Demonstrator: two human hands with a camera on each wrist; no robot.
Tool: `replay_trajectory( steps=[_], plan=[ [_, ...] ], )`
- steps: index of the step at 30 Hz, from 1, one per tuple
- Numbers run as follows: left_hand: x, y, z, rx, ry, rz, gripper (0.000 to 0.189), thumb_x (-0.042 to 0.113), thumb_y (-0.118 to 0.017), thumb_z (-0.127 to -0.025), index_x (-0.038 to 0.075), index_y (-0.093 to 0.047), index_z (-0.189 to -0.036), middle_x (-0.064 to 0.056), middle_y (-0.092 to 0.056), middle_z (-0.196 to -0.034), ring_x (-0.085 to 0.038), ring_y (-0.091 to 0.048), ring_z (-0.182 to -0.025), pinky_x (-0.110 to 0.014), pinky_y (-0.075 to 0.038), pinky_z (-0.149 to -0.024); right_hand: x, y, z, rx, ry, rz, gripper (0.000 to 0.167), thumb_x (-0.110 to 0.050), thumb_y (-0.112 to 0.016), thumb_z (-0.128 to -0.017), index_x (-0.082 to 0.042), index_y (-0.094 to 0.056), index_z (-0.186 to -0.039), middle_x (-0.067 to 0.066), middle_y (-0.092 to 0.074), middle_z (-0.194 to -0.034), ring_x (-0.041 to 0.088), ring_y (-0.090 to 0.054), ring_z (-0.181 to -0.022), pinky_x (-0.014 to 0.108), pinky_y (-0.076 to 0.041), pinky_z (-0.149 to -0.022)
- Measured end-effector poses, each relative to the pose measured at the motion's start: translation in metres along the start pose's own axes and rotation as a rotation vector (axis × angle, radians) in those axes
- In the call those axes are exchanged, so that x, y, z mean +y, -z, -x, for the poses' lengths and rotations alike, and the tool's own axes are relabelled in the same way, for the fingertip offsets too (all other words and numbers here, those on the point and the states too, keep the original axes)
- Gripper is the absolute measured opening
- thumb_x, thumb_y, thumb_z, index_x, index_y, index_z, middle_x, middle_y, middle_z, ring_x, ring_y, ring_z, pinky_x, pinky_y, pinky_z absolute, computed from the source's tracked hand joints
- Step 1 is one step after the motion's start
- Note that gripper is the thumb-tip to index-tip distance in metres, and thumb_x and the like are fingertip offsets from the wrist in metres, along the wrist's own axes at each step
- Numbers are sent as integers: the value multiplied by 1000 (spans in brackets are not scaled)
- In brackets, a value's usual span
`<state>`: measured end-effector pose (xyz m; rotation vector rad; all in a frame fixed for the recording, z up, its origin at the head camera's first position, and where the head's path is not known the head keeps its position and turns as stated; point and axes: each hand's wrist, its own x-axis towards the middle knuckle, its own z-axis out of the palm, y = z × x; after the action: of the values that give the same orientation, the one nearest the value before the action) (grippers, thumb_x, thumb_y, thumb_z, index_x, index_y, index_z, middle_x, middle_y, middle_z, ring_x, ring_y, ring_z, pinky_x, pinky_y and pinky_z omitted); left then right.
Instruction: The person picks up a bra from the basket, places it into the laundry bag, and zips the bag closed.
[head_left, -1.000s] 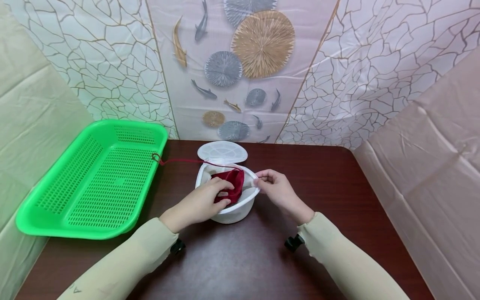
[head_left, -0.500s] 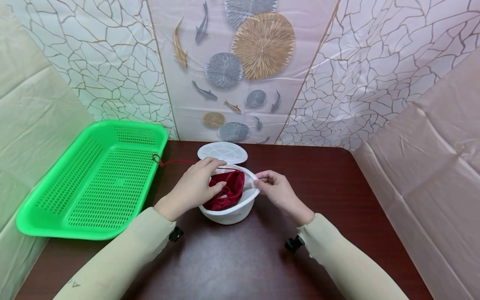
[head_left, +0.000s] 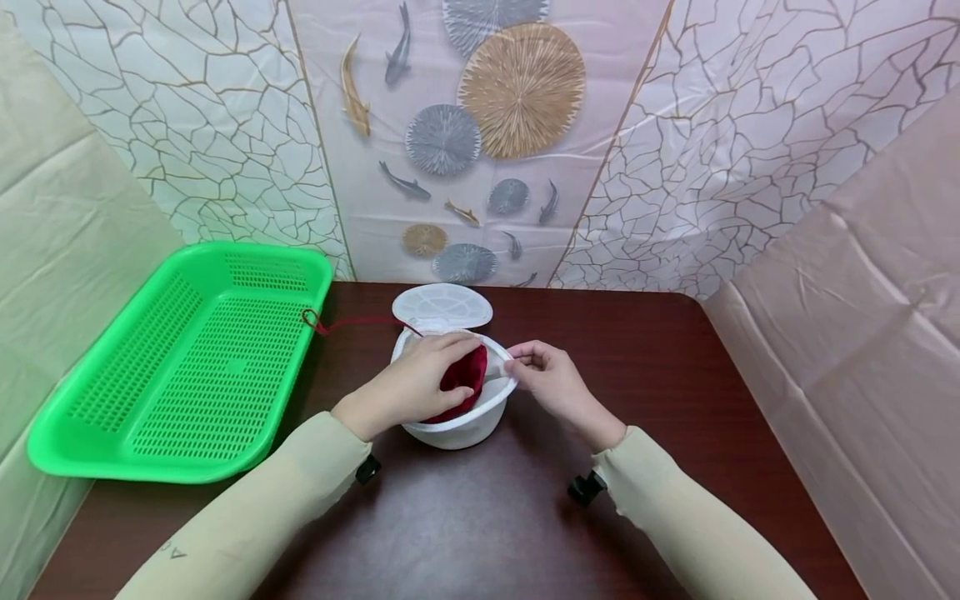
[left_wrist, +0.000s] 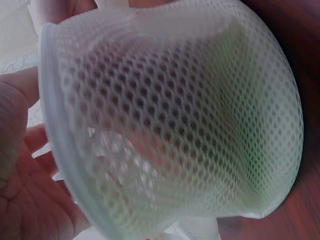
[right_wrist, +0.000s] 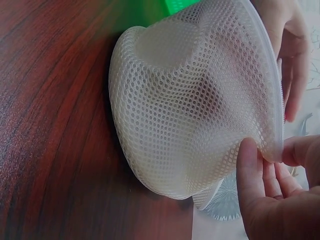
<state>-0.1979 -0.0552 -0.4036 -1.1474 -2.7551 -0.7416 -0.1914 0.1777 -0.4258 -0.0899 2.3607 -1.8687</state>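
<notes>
A round white mesh laundry bag point(head_left: 461, 435) stands on the table with its lid flap point(head_left: 442, 305) folded back behind it. Inside lies a dark red velvety cloth item point(head_left: 471, 373), partly hidden by my left hand point(head_left: 412, 382). That hand rests over the cloth at the bag's mouth, thumb spread from the fingers. My right hand point(head_left: 555, 385) pinches the rim on the right; in the right wrist view its thumb and fingers take hold of the zippered edge point(right_wrist: 274, 105). A thin red cord point(head_left: 358, 321) trails out from the bag to the left.
At the left stands a large green plastic basket point(head_left: 318, 321), and the cord's looped end overlaps its right rim. The dark brown table point(head_left: 637, 358) meets a patterned sheet point(head_left: 442, 137) at the back. Beige cloth hangs at both sides.
My left hand shifts from the cloth to the bag's back left rim, then comes back over the cloth, covering more of it. The right hand keeps its pinch on the rim.
</notes>
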Motion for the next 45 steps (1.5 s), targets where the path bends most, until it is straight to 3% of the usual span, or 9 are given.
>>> replay_trajectory(
  steps=[9,16,20,25,28,33,39,45],
  plan=[
    [4,-15,2,-85,-57,-7,60,22,-71,-84,9,-51,-140,-12,-51,-138,-32,-46,-126,-50,-32,-105,-2,0,1,12,9,41,17,-6,-65,-91,-2,-67,-107,13,-65,-93,19,-61,-79,38,-55,-73],
    [4,-24,3,-179,23,-40,54,27,-66,-90,18,-51,-141,-11,-52,-136,-34,-50,-122,-53,-35,-102,-3,2,0,34,10,76,17,-9,-66,-91,-2,-68,-106,13,-65,-92,19,-59,-76,25,-52,-65],
    [6,-29,5,-249,54,-82,51,30,-60,-93,23,-49,-143,-10,-49,-140,-35,-48,-124,-57,-35,-100,-2,4,-1,31,13,78,18,-9,-67,-91,-1,-68,-107,15,-65,-92,20,-59,-77,24,-52,-65],
    [8,-30,6,-269,67,-115,50,30,-58,-95,25,-48,-143,-10,-47,-141,-34,-46,-125,-59,-34,-99,-2,5,-1,27,17,60,18,-8,-66,-91,0,-67,-107,15,-65,-92,18,-60,-78,24,-53,-66],
    [8,-26,6,-235,46,-118,50,28,-59,-94,22,-50,-142,-11,-47,-141,-34,-46,-126,-56,-34,-101,-11,5,3,22,24,50,19,-6,-65,-91,3,-66,-108,17,-65,-94,19,-60,-79,24,-53,-67],
    [5,-7,5,-118,23,-61,51,26,-63,-91,16,-52,-140,-10,-50,-139,-30,-49,-123,-47,-40,-101,-6,8,1,40,37,62,18,-7,-66,-91,1,-67,-107,16,-65,-93,18,-60,-77,24,-52,-65],
    [-13,22,4,31,122,-2,57,31,-66,-88,17,-49,-141,-5,-51,-137,-21,-49,-125,-43,-42,-99,-1,8,-1,44,40,69,17,-7,-66,-91,0,-67,-106,15,-64,-91,17,-59,-75,24,-52,-64],
    [-39,33,4,169,215,129,57,19,-67,-87,7,-49,-140,-12,-52,-136,-26,-49,-124,-43,-39,-102,0,7,-1,36,39,65,17,-7,-66,-91,0,-67,-107,15,-64,-91,17,-59,-75,24,-53,-64]
  ],
)
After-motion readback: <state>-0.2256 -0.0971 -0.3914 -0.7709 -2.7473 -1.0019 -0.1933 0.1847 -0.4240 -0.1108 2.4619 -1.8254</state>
